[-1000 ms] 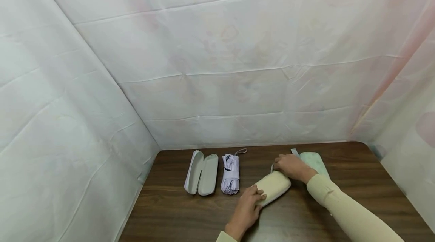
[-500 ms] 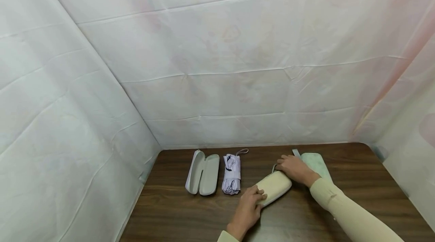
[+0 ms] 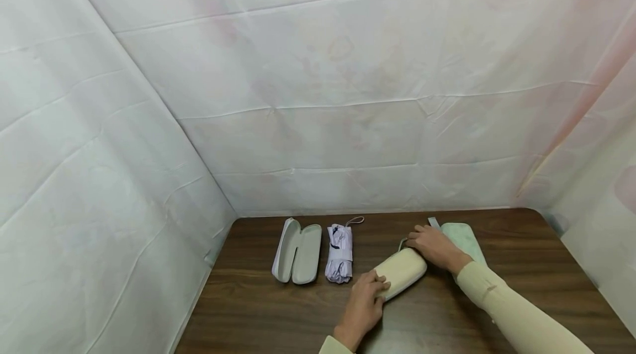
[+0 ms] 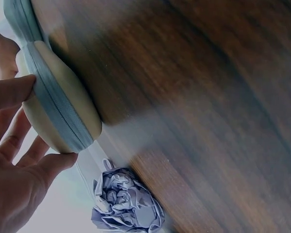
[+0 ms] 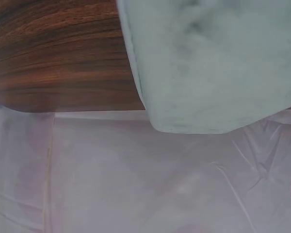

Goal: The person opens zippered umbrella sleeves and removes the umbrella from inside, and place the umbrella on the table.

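A cream zip case (image 3: 400, 272) with a grey zipper band (image 4: 60, 104) lies at a slant on the table in the head view. My left hand (image 3: 361, 303) grips its near-left end, thumb and fingers on opposite sides in the left wrist view. At the far end, my right hand (image 3: 433, 244) has its fingers curled down at the corner, beside a grey-green strap loop (image 3: 401, 243). The right fingertips are mostly hidden, so I cannot tell what exactly they pinch. Under the right wrist lies a mint green case (image 3: 462, 239), large in the right wrist view.
Left of the hands, a folded lilac umbrella (image 3: 340, 254) lies with its cord loop toward the wall. Beside it an open grey-lined case (image 3: 297, 252) shows its hollow inside. The brown wood table (image 3: 258, 315) meets pale sheeting (image 3: 323, 138) at the back and sides.
My right hand has shifted slightly to the right along the cream case's far end, and the strap loop has shifted a little with it. The left hand keeps its grip.
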The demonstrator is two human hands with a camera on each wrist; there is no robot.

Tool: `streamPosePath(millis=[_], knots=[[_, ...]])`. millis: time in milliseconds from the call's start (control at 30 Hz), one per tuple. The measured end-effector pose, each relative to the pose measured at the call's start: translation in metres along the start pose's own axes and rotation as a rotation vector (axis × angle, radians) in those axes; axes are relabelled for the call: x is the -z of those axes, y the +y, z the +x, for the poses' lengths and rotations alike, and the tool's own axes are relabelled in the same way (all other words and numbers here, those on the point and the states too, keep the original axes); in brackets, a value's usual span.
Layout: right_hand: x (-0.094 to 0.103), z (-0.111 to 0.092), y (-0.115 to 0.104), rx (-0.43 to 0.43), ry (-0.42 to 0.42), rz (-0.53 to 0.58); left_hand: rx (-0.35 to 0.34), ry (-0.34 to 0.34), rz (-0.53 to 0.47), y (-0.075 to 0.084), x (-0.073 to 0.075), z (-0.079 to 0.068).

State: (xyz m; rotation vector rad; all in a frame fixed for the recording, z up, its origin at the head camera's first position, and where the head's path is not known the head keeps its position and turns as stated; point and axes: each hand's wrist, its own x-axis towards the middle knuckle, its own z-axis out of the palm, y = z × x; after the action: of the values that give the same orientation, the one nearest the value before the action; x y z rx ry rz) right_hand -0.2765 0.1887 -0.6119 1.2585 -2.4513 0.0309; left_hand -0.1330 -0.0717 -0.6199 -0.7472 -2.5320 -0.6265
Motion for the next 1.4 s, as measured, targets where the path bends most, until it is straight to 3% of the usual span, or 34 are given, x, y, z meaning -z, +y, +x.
streamPosePath(millis=[333,567,867,1000,1400], knots=[[0.000,-0.007,0.004,-0.010,0.009,-0.028,0.005,0.027,-0.005,0.003,-0.004,0.003],[0.001,-0.008,0.002,-0.022,0.021,-0.017,0.027,-0.001,0.005,0.005,-0.002,0.004],[-0.003,-0.004,-0.004,0.002,-0.012,-0.039,0.096,-0.131,0.267,0.018,0.000,0.013],[-0.004,-0.006,-0.006,-0.004,-0.017,-0.037,0.083,-0.124,0.345,0.023,-0.001,0.017],[0.003,-0.012,-0.002,0.020,-0.011,-0.103,0.106,-0.060,0.378,0.028,-0.010,0.013]])
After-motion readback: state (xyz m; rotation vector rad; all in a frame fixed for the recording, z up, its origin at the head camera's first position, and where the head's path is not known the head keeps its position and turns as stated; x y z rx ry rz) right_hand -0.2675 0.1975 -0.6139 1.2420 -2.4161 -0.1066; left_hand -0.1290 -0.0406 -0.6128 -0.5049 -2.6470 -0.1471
